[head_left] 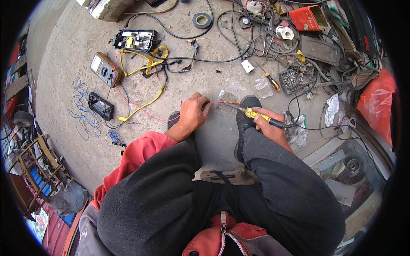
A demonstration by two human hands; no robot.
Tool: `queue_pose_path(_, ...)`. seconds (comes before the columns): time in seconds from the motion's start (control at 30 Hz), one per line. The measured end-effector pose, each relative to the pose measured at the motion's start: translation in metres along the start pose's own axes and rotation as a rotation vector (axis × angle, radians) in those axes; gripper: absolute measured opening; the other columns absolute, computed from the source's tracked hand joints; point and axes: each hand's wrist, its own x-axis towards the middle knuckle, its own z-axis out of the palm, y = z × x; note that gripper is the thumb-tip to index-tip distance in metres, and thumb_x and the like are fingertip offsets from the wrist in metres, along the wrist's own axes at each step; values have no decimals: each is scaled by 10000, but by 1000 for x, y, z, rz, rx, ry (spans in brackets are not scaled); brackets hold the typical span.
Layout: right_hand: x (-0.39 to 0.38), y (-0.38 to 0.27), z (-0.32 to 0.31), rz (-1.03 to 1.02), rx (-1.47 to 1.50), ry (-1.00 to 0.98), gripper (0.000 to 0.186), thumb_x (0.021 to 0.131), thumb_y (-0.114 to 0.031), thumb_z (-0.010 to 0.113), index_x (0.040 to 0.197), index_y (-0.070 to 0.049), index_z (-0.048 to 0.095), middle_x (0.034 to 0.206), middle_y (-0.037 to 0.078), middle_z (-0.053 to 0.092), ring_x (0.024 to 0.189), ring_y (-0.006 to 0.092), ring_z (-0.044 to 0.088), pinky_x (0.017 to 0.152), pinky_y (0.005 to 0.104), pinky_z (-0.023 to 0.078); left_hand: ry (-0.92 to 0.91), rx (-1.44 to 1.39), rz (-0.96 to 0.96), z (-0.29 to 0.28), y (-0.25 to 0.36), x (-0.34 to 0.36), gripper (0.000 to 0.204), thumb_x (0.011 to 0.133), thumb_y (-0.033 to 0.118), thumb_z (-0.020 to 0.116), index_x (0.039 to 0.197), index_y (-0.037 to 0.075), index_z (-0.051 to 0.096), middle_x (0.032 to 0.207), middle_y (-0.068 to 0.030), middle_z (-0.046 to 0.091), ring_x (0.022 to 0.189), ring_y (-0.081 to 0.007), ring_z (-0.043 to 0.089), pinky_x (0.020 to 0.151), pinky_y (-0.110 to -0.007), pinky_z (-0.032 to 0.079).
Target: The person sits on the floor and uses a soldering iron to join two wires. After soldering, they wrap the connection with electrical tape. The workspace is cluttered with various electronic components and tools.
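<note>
Well, farthest to the left of the left hand lies a loose tangle of blue wire, with an open black casing just beside it, nearer the hand. Beyond these, ahead and to the left of the same hand, a multimeter rests on the concrete, and farther ahead sits an uncovered circuit board in a black housing. A yellow strap loops between that board and the hand. The left hand itself has thumb and fingertips together, pinched on a thin red wire; the wire's short end points out toward the right hand, while a red length curves away on the other side. A roll of black tape lies well ahead of the left hand. The right hand is clamped around a soldering iron with a yellow handle, its tip angled to the wire's end; whether they touch, I cannot tell. Ahead of the right hand lie an orange-handled screwdriver and, farther off, a solder spool. A tray of small parts is ahead and to its right, and a red bag lies well to its right.
</note>
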Motion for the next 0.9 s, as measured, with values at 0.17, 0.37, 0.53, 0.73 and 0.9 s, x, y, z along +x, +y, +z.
queue_pose_path(0.17,0,0,0,-25,-3,-7,279,898,-87,657,1140,48,689,889,78,706,662,70,595,585,216,479,-2,-1,-3,0,0,0,83,810,97,682,847,29,713,792,-146,627,717,-344,630,640,-414,493)
queue_pose_path(0.37,-1,-2,1,3,-21,8,282,899,-106,652,1135,44,693,841,66,695,650,73,591,578,221,473,-18,30,-3,-1,0,0,89,810,105,682,846,30,713,797,-147,630,725,-351,633,650,-422,496)
queue_pose_path(0.53,-1,0,1,-10,-3,6,284,898,-106,650,1136,42,693,835,65,693,640,72,586,576,220,471,-18,25,-3,-1,1,1,90,806,106,683,845,30,711,799,-149,629,723,-355,631,650,-425,496)
queue_pose_path(0.73,-1,-4,1,2,-15,8,277,898,-102,651,1130,44,693,826,56,688,642,67,580,580,215,468,-10,27,12,0,0,0,87,804,106,680,835,28,705,796,-150,627,720,-355,630,648,-427,496)
queue_pose_path(0.9,-1,0,0,-18,23,9,276,898,-101,651,1125,50,693,821,54,682,642,68,579,583,213,468,-7,26,13,0,0,1,85,801,104,679,832,29,704,792,-150,627,721,-355,630,648,-426,496)
